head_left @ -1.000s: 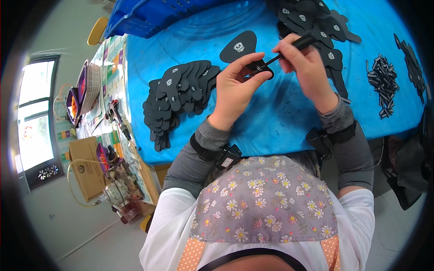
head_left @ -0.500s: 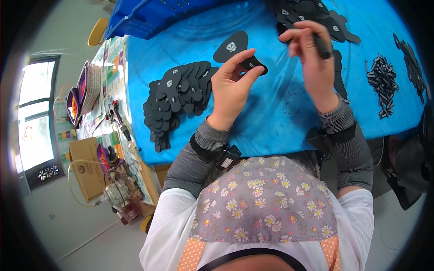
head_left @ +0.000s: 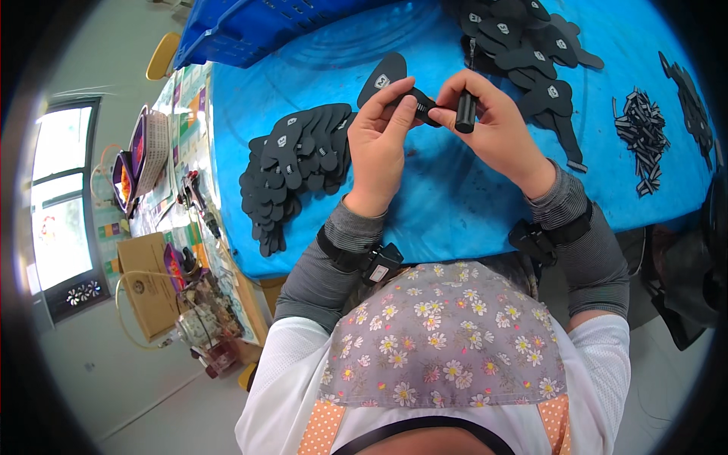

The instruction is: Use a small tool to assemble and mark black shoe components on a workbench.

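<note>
My left hand [head_left: 383, 144] pinches a flat black paddle-shaped piece [head_left: 390, 68] with a pale shield emblem on its wide end. The narrow tail points right and carries a small striped tag. At the tip of that tail, my right hand [head_left: 493, 125] has its thumb and index finger closed. Tucked in the same hand is a black cylindrical tool handle [head_left: 465, 114]; a thin metallic part shows beyond the fingers, its kind unclear. To the left of my left hand lies an overlapping heap of similar black pieces [head_left: 288, 152].
More black pieces [head_left: 538, 57] are piled at the far right, one reaching toward me. Small striped tags [head_left: 643, 140] lie heaped at the right, beside further black pieces [head_left: 690, 114]. A blue plastic crate [head_left: 258, 34] stands at the far left of the blue-covered table [head_left: 455, 205].
My right hand has come down and left to meet the tail of the piece, with the tool still in it. The held piece has turned slightly, its wide end more upright.
</note>
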The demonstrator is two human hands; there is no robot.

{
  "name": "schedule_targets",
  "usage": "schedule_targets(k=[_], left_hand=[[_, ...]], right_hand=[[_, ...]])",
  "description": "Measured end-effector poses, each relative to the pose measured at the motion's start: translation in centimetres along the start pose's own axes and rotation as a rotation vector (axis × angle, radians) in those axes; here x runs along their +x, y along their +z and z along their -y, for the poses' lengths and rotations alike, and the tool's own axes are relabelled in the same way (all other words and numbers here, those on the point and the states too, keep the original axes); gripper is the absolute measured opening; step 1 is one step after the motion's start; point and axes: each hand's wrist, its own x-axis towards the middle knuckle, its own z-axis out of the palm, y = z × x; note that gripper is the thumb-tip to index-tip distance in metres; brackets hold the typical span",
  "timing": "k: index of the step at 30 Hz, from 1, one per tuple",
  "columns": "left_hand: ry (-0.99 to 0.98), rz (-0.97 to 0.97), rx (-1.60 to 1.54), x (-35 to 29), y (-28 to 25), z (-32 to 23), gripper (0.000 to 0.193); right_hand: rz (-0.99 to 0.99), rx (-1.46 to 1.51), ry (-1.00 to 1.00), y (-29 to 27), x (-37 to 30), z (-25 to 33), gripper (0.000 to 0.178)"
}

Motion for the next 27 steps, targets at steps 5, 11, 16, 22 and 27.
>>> schedule_targets(k=[5,11,16,22,27], left_hand=[[0.041,0.038,0.11,-0.2,0.4,-0.2,0.035],[0.059,0.011,0.115,-0.3,0.6,-0.3,0.038],[0.054,-0.057,0.133,0.1,0.3,0.1,0.029],[-0.011,-0.071,0.035,0.5,-0.1,0.3,0.026],[0.016,-0.025,0.218,1.0,-0.5,0.7,0.028]], right_hand=[[0.0,0.194,0.016,0.0,-0.2,-1.1,0.018],[0.058,0.196,0.075,-0.1,-0.2,-0.7,0.022],[0.075,0.166,0.064,0.0,-0.2,-0.7,0.018],[0.067,0.151,0.025,0.2,0.0,-0.9,0.017],[-0.004,0.036,-0.025,0.3,0.1,-0.6,0.013]])
